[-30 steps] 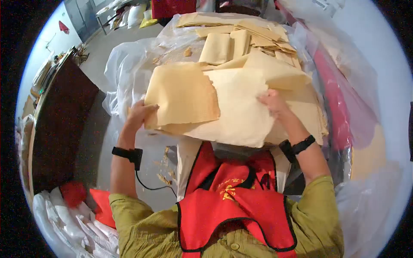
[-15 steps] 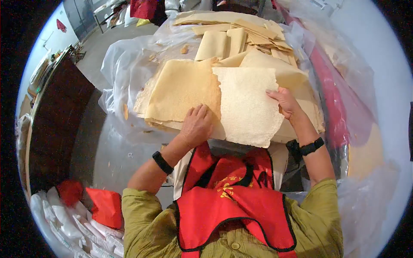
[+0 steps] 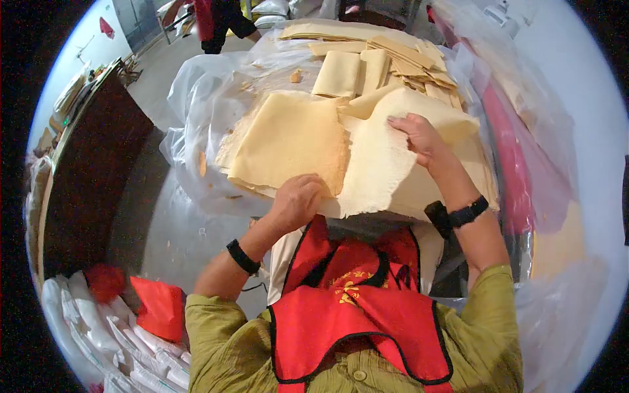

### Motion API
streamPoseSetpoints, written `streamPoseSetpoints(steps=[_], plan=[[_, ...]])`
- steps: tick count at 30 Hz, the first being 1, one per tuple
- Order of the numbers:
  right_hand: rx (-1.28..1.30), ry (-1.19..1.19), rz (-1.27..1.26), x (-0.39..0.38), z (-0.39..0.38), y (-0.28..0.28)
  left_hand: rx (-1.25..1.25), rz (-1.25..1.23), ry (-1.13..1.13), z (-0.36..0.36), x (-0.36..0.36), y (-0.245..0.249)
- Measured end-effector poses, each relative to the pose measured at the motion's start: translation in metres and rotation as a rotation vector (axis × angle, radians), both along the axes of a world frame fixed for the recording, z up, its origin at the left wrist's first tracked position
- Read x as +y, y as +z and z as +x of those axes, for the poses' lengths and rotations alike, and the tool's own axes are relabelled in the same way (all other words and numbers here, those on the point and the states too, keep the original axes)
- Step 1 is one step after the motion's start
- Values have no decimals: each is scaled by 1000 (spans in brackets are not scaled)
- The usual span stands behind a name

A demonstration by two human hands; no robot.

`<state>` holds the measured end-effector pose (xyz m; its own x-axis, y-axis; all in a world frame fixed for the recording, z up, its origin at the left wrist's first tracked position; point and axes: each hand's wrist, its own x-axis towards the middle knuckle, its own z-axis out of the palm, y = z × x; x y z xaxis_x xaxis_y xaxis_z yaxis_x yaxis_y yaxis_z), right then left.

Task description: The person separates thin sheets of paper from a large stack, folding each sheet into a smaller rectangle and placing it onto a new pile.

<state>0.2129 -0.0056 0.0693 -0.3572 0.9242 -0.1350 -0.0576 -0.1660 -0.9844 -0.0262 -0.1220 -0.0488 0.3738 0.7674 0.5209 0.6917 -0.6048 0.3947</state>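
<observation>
Right hand (image 3: 417, 136) raised at the upper right part of the pale sheet (image 3: 373, 157), fingers closed in a pinch on it, back of the hand turned up; its forearm comes in from the lower right, bent at the elbow. Left hand (image 3: 299, 198) lies lower, palm down, knuckles up, fingers partly curled at the near edge of the sheets; from my viewpoint I cannot tell whether it grips anything. Its forearm slants up from the lower left.

Counting what I have in view: two hands and two black wristbands, the left band (image 3: 243, 257) and the right band (image 3: 469, 212), one on each arm. The pale sheet sits in front of the body, lifted and bent on its right side. One yellow sheet (image 3: 282, 141) lies just left of it, ragged along its right edge. Under both I see a stack (image 3: 464, 173) of sheets, too layered for me to count. Behind are two folded pieces (image 3: 337, 73), side by side, and to their right a pile of strips (image 3: 409, 57) that I cannot count. One crumb (image 3: 295, 76) rests on the plastic sheeting (image 3: 196, 92). One red bag (image 3: 157, 308) lies on white sacks (image 3: 85, 321) at lower left, and part of one other person (image 3: 223, 23) shows at the top.
</observation>
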Motion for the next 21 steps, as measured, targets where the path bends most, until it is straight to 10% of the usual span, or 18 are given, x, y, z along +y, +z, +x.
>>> streamPoseSetpoints(steps=[4, 11, 21], plan=[[-123, 96, 69, 44, -57, -23, -534, -536, 32, -14, -4, 16], [-290, 152, 185, 43, -152, -44, -1187, -701, -98, -34, 21, -25], [-476, 191, 81, 65, -182, -90, -1263, -551, 395, -22, -2, -10]])
